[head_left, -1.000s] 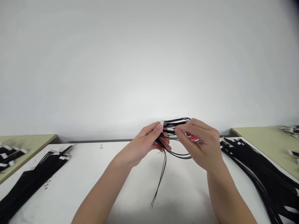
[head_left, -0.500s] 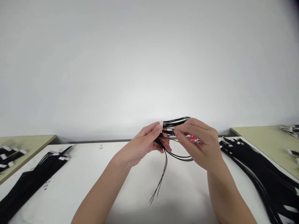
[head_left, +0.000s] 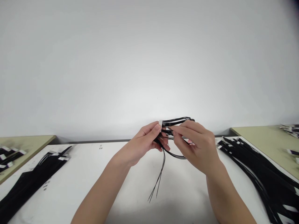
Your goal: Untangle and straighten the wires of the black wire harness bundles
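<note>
A white connector (head_left: 160, 123) with thin black wires (head_left: 175, 122) running out to the right is pinched between the thumb and fingers of my left hand (head_left: 146, 140). The wires bend back in loops near my right hand (head_left: 196, 141), whose thumb and forefinger close on a black wire just right of the connector. Several loose wire ends (head_left: 158, 179) hang below my left hand over the white surface. Something small, pink and white (head_left: 191, 142), shows partly behind my right hand.
Black wire bundles with white ends lie on the white table (head_left: 88, 174), one at the left (head_left: 37, 177) and one at the right (head_left: 261, 174). Yellowish side surfaces (head_left: 252, 133) hold more pieces. A pale wall (head_left: 140, 62) stands behind.
My right hand has shifted slightly left, closer to the connector. Less of the pink item shows beside it. My left hand and the hanging wire ends have moved only a little to the left.
</note>
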`<state>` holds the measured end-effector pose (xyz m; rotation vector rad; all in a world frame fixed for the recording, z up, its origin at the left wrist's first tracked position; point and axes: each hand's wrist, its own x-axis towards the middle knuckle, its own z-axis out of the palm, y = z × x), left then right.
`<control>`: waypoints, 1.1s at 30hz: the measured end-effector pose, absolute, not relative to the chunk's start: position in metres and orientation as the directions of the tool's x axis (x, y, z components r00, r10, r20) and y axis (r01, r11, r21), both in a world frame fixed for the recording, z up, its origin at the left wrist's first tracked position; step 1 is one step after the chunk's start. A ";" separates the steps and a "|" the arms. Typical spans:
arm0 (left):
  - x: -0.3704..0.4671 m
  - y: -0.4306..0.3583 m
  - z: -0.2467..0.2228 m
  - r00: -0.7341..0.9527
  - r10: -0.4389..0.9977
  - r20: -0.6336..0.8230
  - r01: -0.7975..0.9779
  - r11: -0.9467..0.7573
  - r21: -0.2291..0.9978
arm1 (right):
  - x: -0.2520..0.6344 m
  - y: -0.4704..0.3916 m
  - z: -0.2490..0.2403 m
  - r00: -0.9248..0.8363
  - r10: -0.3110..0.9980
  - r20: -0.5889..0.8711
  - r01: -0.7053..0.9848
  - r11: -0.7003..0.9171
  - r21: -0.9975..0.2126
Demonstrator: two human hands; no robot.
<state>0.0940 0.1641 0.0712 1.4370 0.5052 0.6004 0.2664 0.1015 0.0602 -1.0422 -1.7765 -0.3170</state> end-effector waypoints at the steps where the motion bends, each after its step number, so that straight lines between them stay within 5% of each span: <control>1: 0.094 0.164 0.071 0.750 0.660 0.040 -0.075 0.024 0.997 | 0.266 0.102 0.059 -0.129 0.504 0.854 0.782 0.581 -0.225; 10: 0.094 0.164 0.071 0.753 0.656 0.059 -0.088 0.012 0.996 | 0.263 0.101 0.057 -0.127 0.517 0.847 0.813 0.544 -0.210; 15: 0.094 0.166 0.072 0.728 0.685 0.029 -0.131 0.097 0.987 | 0.272 0.101 0.062 -0.109 0.582 0.806 0.711 0.612 -0.345; 25: 0.089 0.168 0.077 0.714 0.699 0.027 -0.294 0.265 0.918 | 0.305 0.097 0.065 0.264 0.452 0.852 0.740 0.472 -0.479; 28: 0.089 0.167 0.076 0.702 0.712 0.029 -0.322 0.281 0.904 | 0.298 0.096 0.064 0.179 0.561 0.808 0.705 0.500 -0.503; 33: 0.092 0.166 0.072 0.690 0.721 0.058 -0.380 0.293 0.877 | 0.281 0.093 0.068 -0.038 0.848 0.529 0.568 0.454 -0.686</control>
